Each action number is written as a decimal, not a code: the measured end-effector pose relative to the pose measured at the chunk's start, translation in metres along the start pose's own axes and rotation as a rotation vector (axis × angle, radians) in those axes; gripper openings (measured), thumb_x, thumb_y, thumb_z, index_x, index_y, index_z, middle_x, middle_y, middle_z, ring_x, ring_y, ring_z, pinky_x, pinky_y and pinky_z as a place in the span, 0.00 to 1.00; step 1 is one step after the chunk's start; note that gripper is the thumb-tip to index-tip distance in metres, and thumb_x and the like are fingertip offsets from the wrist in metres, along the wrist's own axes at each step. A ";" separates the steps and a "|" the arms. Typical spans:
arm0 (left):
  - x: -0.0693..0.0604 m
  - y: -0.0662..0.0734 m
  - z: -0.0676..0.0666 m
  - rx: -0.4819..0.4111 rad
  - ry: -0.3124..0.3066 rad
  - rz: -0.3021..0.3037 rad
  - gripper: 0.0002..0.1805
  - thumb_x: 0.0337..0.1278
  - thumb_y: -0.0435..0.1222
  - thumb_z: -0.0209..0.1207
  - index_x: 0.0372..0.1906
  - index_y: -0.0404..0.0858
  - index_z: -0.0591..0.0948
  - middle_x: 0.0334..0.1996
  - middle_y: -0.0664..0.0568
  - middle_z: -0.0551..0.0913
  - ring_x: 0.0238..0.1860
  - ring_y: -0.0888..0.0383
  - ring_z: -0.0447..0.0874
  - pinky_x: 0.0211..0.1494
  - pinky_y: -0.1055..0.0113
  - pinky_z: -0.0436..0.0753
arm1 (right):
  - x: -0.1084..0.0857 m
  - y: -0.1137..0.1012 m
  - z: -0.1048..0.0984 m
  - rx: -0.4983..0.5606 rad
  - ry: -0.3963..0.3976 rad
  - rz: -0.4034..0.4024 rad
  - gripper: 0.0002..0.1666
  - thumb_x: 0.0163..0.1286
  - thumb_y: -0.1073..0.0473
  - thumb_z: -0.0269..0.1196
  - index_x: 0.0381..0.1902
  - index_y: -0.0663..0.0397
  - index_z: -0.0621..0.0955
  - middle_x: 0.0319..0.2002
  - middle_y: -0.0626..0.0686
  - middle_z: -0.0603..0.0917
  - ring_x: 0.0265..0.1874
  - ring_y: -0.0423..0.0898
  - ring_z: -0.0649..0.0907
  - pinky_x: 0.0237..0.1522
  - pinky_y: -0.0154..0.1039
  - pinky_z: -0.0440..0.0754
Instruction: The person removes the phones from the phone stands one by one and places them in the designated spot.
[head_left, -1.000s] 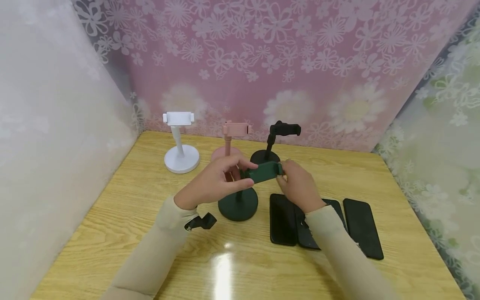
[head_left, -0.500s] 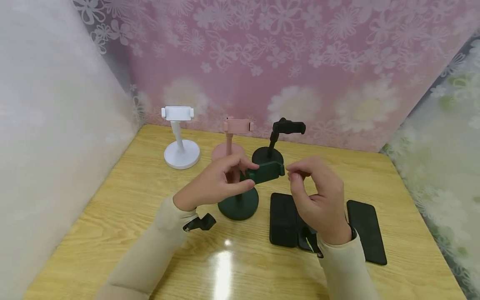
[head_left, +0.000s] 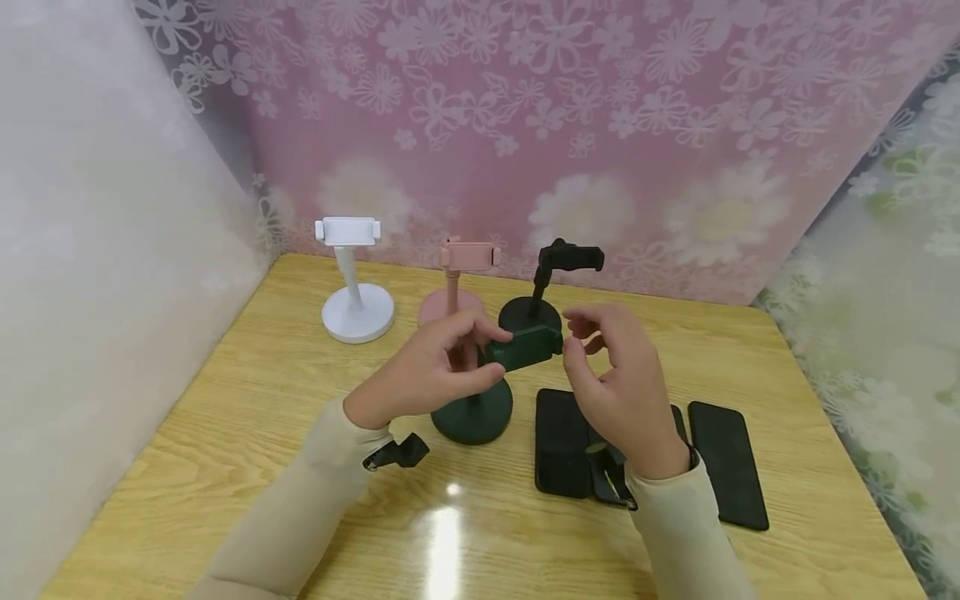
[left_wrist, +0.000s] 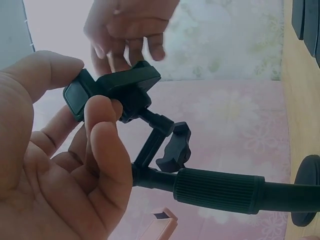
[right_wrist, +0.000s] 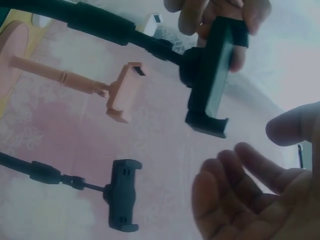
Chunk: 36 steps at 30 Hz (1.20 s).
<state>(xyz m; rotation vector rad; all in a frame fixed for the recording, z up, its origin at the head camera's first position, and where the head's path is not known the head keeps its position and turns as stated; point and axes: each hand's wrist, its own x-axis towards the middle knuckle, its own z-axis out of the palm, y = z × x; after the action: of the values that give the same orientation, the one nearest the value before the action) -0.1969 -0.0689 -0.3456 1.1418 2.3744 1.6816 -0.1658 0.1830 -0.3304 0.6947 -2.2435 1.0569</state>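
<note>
A dark green phone stand [head_left: 474, 415] stands on the table, its phone clamp [head_left: 525, 347] raised above the round base. My left hand [head_left: 431, 362] pinches the clamp's left end between thumb and fingers, as the left wrist view shows up close. Just off the clamp's other end is my right hand [head_left: 618, 379], fingers loosely bent and holding nothing; a gap separates it from the clamp in the right wrist view. The stand's ribbed post [left_wrist: 220, 190] and black knob [left_wrist: 176, 146] show in the left wrist view.
Behind stand a white phone stand [head_left: 358, 313], a pink phone stand [head_left: 470, 256] and a black phone stand [head_left: 573, 257]. Several black phones lie at the right, including a left phone [head_left: 561, 442] and a far-right phone [head_left: 727, 462]; my right arm partly covers those between. Floral cloth [head_left: 465, 125] hangs behind.
My right hand has let go of the clamp's right end and drawn back a little to the right, its fingers loosening. My left hand keeps its hold on the left end.
</note>
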 end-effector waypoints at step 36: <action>-0.002 -0.001 -0.013 0.095 0.107 0.040 0.34 0.68 0.68 0.53 0.60 0.44 0.78 0.42 0.56 0.81 0.39 0.59 0.81 0.38 0.62 0.82 | 0.009 0.033 0.009 0.796 -0.443 0.460 0.22 0.85 0.52 0.53 0.66 0.60 0.75 0.50 0.58 0.83 0.45 0.54 0.87 0.54 0.49 0.85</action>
<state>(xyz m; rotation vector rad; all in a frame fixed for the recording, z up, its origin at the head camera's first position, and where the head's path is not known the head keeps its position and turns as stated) -0.2014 -0.0810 -0.3416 1.1480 2.5373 1.7003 -0.1965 0.1920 -0.3459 0.7894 -2.3696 2.2772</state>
